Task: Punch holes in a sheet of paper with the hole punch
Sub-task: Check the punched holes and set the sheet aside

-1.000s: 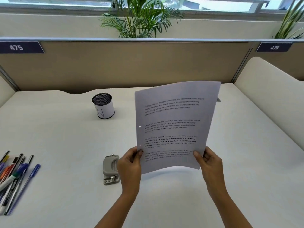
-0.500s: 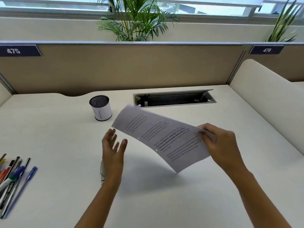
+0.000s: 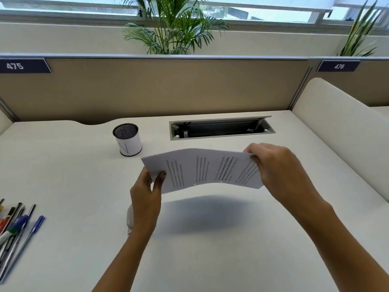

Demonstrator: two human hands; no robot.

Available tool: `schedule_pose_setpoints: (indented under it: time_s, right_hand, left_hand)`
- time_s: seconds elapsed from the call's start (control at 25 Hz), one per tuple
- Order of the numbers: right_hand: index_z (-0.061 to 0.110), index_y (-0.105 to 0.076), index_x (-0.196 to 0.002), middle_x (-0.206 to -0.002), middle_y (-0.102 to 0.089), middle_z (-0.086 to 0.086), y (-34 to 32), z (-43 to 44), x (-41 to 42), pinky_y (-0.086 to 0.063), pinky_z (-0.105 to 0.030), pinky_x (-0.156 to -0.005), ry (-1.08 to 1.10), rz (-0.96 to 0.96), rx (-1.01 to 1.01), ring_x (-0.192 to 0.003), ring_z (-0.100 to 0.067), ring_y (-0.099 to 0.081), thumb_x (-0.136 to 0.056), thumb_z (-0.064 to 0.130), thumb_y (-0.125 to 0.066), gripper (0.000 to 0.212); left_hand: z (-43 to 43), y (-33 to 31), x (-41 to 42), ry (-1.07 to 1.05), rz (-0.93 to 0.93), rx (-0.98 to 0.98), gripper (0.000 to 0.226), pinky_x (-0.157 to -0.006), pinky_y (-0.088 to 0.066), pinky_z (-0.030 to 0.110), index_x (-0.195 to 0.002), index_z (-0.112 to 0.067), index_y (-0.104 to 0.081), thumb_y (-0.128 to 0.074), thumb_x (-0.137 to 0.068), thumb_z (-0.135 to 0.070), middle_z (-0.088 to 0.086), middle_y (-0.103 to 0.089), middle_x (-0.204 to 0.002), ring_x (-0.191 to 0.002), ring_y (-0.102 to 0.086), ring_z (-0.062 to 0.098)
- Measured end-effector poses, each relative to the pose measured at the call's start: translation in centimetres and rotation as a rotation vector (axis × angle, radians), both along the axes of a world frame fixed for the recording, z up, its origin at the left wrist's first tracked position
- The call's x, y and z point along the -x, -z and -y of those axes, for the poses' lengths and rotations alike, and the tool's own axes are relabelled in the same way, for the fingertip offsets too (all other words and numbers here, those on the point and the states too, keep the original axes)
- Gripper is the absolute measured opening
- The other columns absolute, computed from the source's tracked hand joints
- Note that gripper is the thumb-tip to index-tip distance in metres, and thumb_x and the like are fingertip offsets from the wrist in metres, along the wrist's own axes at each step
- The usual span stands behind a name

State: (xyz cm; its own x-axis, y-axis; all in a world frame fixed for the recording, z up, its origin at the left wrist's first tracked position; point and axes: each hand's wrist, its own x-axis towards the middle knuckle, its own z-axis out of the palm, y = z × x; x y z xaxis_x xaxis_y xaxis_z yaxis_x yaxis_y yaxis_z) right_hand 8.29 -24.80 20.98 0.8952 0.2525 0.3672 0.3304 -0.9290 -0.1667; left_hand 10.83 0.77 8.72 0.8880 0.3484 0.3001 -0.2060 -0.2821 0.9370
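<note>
The white bench (image 3: pixel 210 260) runs back to a tan partition (image 3: pixel 168 87), with a cable tray slot (image 3: pixel 221 129) open in it. The printed sheet of paper (image 3: pixel 202 169) hangs over the bench, the left hand (image 3: pixel 145 199) and right hand (image 3: pixel 277 165) pinching its ends. The left wrist hides most of the hole punch (image 3: pixel 129 220). A mesh cup (image 3: pixel 127 139) stands back left; pens (image 3: pixel 14 230) lie at the left edge.

1. The desk (image 3: pixel 210 260) lies bare along its near edge and toward its right edge.
2. A mesh pen cup (image 3: pixel 127 139) stands near the far edge.
3. Pens (image 3: pixel 14 230) crowd the left edge.
4. An open cable tray (image 3: pixel 221 129) cuts the far edge.
</note>
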Motion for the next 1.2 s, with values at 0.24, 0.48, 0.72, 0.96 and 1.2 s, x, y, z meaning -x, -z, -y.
schedule_pose_setpoints:
  time_s: [0.24, 0.48, 0.72, 0.96, 1.2]
  right_hand:
    - [0.016, -0.06, -0.109, -0.107, -0.07, -0.003, 3.2, -0.6, -0.2, -0.047, -0.02, -0.065, 0.1, -0.193, 0.065, -0.089, -0.023, -0.065, -0.092, 0.021, -0.058, 0.017]
    - [0.012, -0.065, -0.094, -0.087, -0.072, -0.007, 2.0, -0.3, -0.1, -0.042, -0.017, -0.057, 0.076, -0.08, 0.035, -0.068, -0.026, -0.065, -0.081, 0.01, -0.069, 0.014]
    - [0.014, -0.066, -0.098, -0.093, -0.073, -0.005, 2.6, -0.7, -0.1, -0.039, -0.018, -0.058, 0.085, -0.117, 0.026, -0.073, -0.024, -0.061, -0.087, 0.007, -0.061, 0.013]
    - [0.014, -0.065, -0.1, -0.098, -0.073, -0.004, 2.5, -0.2, 0.0, -0.038, -0.013, -0.061, 0.083, -0.115, -0.027, -0.079, -0.021, -0.064, -0.092, 0.014, -0.059, 0.01]
    - [0.014, -0.064, -0.099, -0.1, -0.072, -0.005, 1.8, 0.2, -0.2, -0.054, -0.02, -0.068, 0.09, -0.137, -0.074, -0.078, -0.022, -0.068, -0.093, 0.02, -0.056, 0.012]
  left_hand:
    - [1.1, 3.8, 2.0, -0.046, -0.131, -0.044, 0.011, -0.063, -0.05, 0.029, -0.101, -0.01, -0.059, -0.058, -0.092, -0.015, -0.001, -0.068, -0.087, -0.079, -0.063, 0.022]
    - [1.0, 3.2, 1.8, -0.072, -0.069, -0.023, 0.005, -0.062, -0.049, 0.01, -0.097, -0.016, -0.056, -0.057, -0.093, -0.015, -0.012, -0.064, -0.088, -0.082, -0.063, 0.006]
    - [0.9, 3.8, 2.3, -0.049, -0.142, -0.014, 0.003, -0.064, -0.053, 0.017, -0.091, -0.011, -0.057, -0.058, -0.092, -0.013, 0.0, -0.067, -0.085, -0.076, -0.062, 0.01]
    - [0.8, 3.9, 2.3, -0.063, -0.144, -0.034, 0.003, -0.068, -0.055, 0.024, -0.089, -0.012, -0.057, -0.058, -0.092, -0.014, 0.003, -0.068, -0.085, -0.073, -0.062, 0.009]
    - [0.7, 3.3, 1.7, -0.057, -0.112, -0.044, 0.016, -0.082, -0.055, 0.034, -0.106, -0.009, -0.06, -0.056, -0.093, -0.016, 0.003, -0.07, -0.102, -0.092, -0.065, 0.019]
